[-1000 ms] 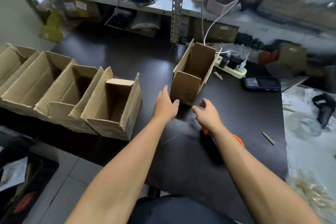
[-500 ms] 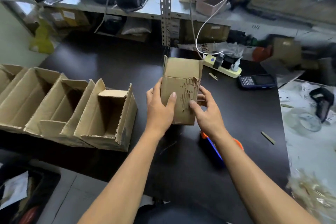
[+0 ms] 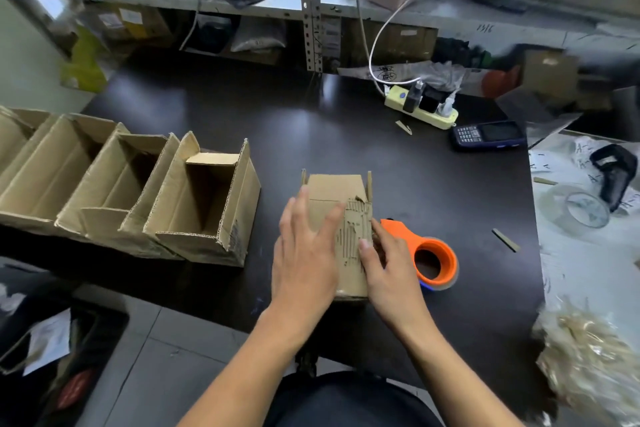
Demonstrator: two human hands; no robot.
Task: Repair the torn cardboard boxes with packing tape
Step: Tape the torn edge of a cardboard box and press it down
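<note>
A small torn cardboard box [image 3: 337, 196] lies on the black table [image 3: 311, 121] in front of me, its top face ripped down to the corrugation. My left hand [image 3: 306, 253] lies flat on the box's left half with straight fingers. My right hand [image 3: 388, 270] touches the box's right edge, its thumb on the torn patch. An orange tape dispenser [image 3: 429, 255] with a roll of clear tape sits on the table just right of the box, partly behind my right hand.
A row of open cardboard boxes [image 3: 207, 204] stands along the table's left side. A power strip [image 3: 420, 109] and a dark handheld device [image 3: 488, 135] lie at the back right. Paper, a glass and a black scanner [image 3: 616, 173] crowd the right side. Metal shelving [image 3: 311, 3] rises behind.
I took the box from the middle of the table, lifted it and turned it, then laid it flat close to me. The tape dispenser has come out from behind my right arm.
</note>
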